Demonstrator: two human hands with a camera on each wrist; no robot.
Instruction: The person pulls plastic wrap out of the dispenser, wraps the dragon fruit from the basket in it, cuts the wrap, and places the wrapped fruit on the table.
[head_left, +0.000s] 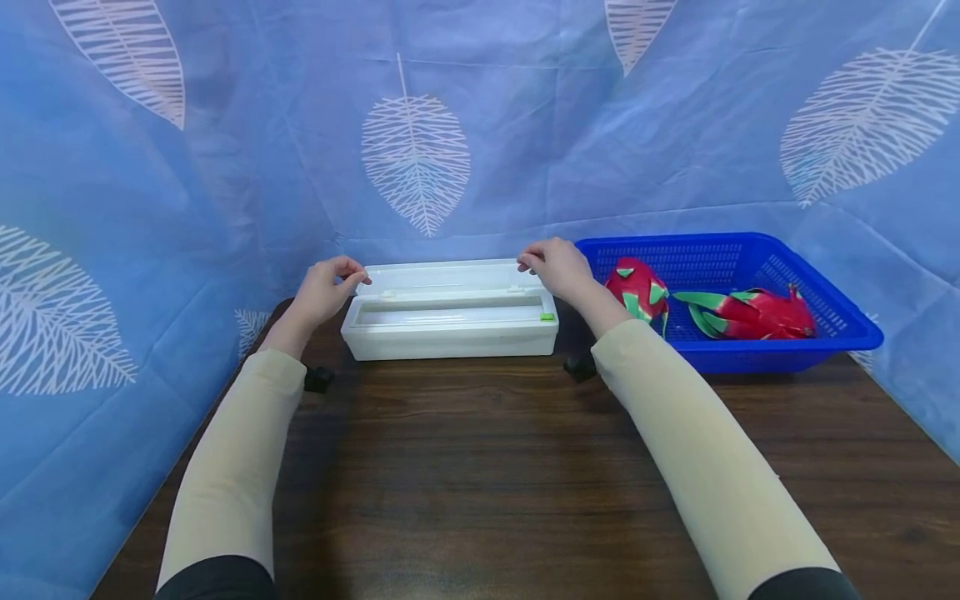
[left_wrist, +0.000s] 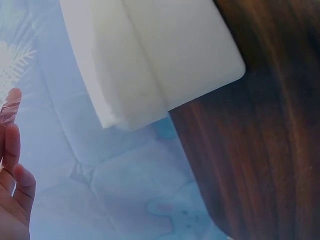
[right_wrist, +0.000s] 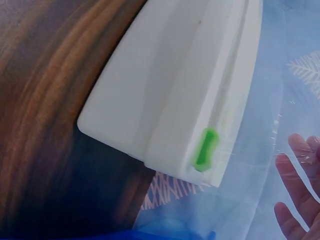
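Observation:
A long white cling film dispenser (head_left: 450, 340) stands near the back of the table, its lid (head_left: 450, 275) tilted up behind it. A small green slider (head_left: 547, 317) sits at its right end. My left hand (head_left: 322, 290) is raised over the dispenser's left end, thumb and forefinger together. At the opposite end my right hand (head_left: 558, 265) pinches in the same way. Between them stretches clear cling film (right_wrist: 278, 122), hardly visible in the head view; its sheen and creases show by the fingertips in both wrist views.
Right of the dispenser, a blue plastic basket (head_left: 757, 360) holds two red dragon fruits (head_left: 772, 317) with green scales. The dark wooden table (head_left: 480, 467) extends toward me. A blue cloth (head_left: 510, 158) with white leaf prints hangs behind.

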